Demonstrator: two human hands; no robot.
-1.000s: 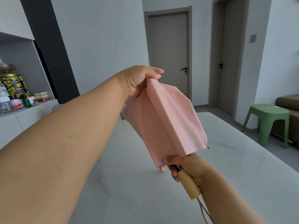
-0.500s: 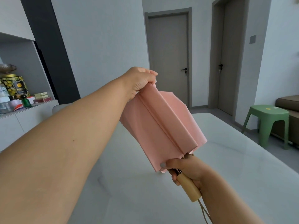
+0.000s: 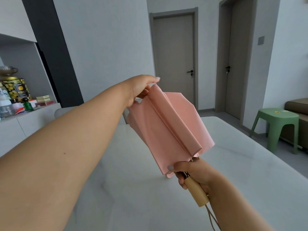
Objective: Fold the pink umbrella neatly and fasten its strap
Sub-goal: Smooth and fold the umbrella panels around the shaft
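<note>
The pink umbrella [image 3: 168, 129] is collapsed and held in the air above the white table [image 3: 233, 172], its canopy lying in flat pleats with one long fold on top. My left hand [image 3: 141, 89] pinches the far top end of the canopy. My right hand [image 3: 195, 174] is closed around the base of the canopy and the top of the pale wooden handle [image 3: 197, 193], thumb pressed on the fabric's lower edge. A thin cord [image 3: 212, 217] hangs from the handle. The strap cannot be made out.
A green plastic stool [image 3: 276, 125] stands at the right beside a brown sofa [image 3: 296, 105]. A white cabinet [image 3: 25, 120] on the left carries tins, bottles and small boxes. Two grey doors are shut at the back.
The canopy's pleats have been drawn flatter and straighter, with the top fold now lying neatly along the middle. My left hand shifted slightly at the far end; my right hand kept its hold.
</note>
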